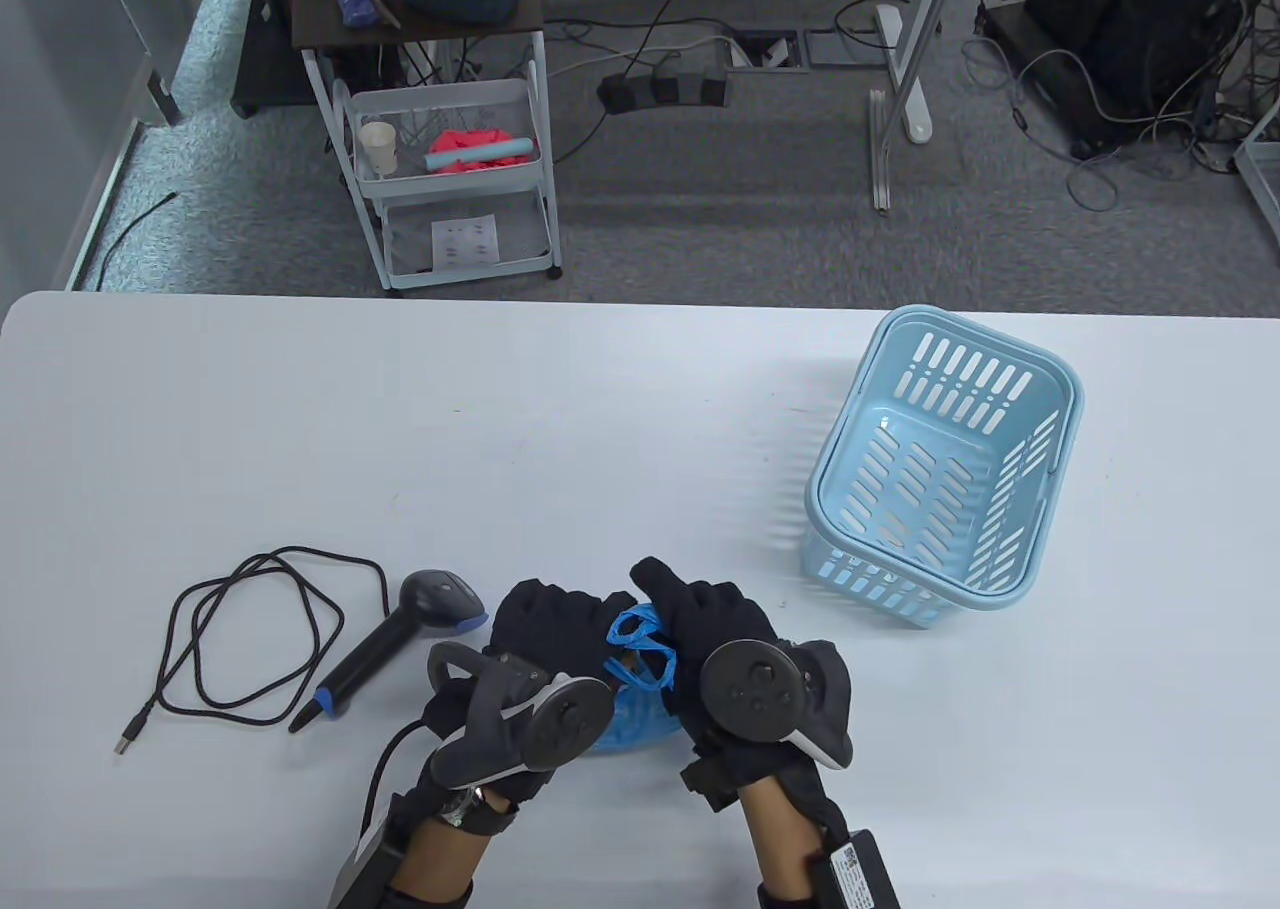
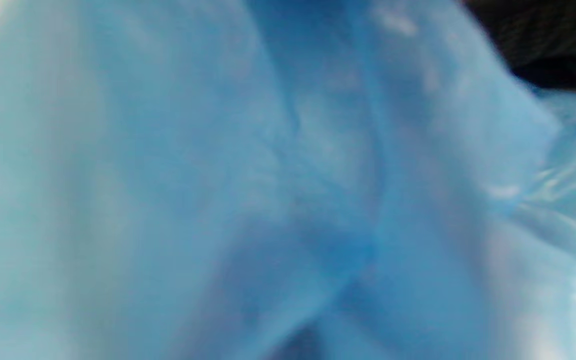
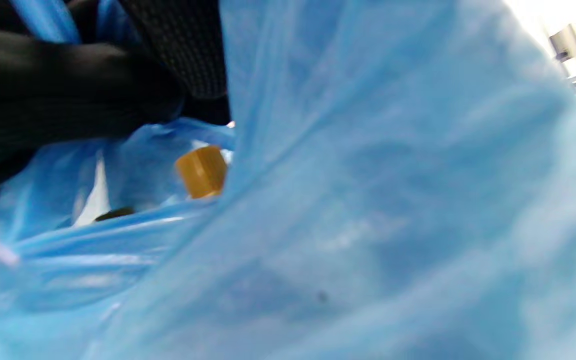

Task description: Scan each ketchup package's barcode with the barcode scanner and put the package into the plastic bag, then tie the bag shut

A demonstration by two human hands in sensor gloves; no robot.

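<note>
A blue plastic bag (image 1: 630, 719) lies near the table's front edge, between my two hands. Its twisted handles (image 1: 640, 649) stand up in the middle. My left hand (image 1: 545, 624) holds the bag's left side and my right hand (image 1: 690, 604) grips the handle on the right. Blue film (image 2: 288, 180) fills the left wrist view. In the right wrist view the bag (image 3: 393, 200) is pressed close, and an orange cap (image 3: 202, 171) of a ketchup package shows inside through a gap. The black barcode scanner (image 1: 400, 639) lies on the table left of my left hand.
The scanner's black cable (image 1: 250, 639) coils on the table at the left. A light blue slotted basket (image 1: 945, 464) stands at the right, with nothing seen inside. Beyond the table's far edge is a white trolley (image 1: 450, 179) on grey carpet.
</note>
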